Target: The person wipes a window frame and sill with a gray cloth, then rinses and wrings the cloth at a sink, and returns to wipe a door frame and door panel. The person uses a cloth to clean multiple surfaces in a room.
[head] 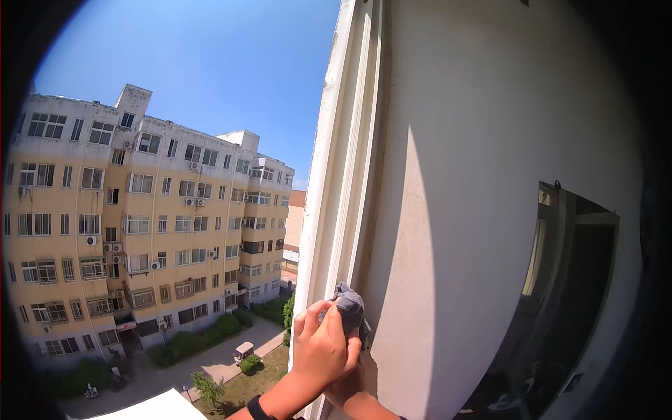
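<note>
A grey cloth (350, 310), bunched up, is pressed against the lower part of a white window frame (344, 184) with long vertical grooves. My left hand (323, 344) grips the cloth, its fingers bent and its thumb on the right side. A black band (257, 407) circles the left wrist. My right hand (350, 386) comes from the lower right and passes close behind the left one. Its fingers are hidden, so its hold on the cloth cannot be seen.
Left of the frame is open air, high above a road (210, 362) and a parked cart (243, 350). An apartment building (173, 226) stands opposite. A pale wall (472, 157) borders the frame on the right, with a dark mirror-like panel (572, 273) farther right.
</note>
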Motion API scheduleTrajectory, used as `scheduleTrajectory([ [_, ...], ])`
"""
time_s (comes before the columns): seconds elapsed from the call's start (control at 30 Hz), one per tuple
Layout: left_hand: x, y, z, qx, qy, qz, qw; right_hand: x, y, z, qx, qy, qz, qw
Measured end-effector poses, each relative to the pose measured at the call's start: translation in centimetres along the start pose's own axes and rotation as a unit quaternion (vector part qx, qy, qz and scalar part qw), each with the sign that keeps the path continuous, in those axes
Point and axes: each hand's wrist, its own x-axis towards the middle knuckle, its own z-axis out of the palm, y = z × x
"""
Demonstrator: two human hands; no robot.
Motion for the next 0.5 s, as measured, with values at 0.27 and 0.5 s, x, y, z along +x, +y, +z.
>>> scheduleTrajectory([
  [0.27,-6.5,1.3,-1.9,-0.037,-0.070,-0.084,0.993,-5.7,1.1,-0.7,0.001,0.080,-0.113,0.990],
  [0.5,-4.6,2.7,-4.8,-0.097,-0.046,-0.160,0.981,-4.4,-1.7,-1.8,0.019,0.113,-0.193,0.974],
])
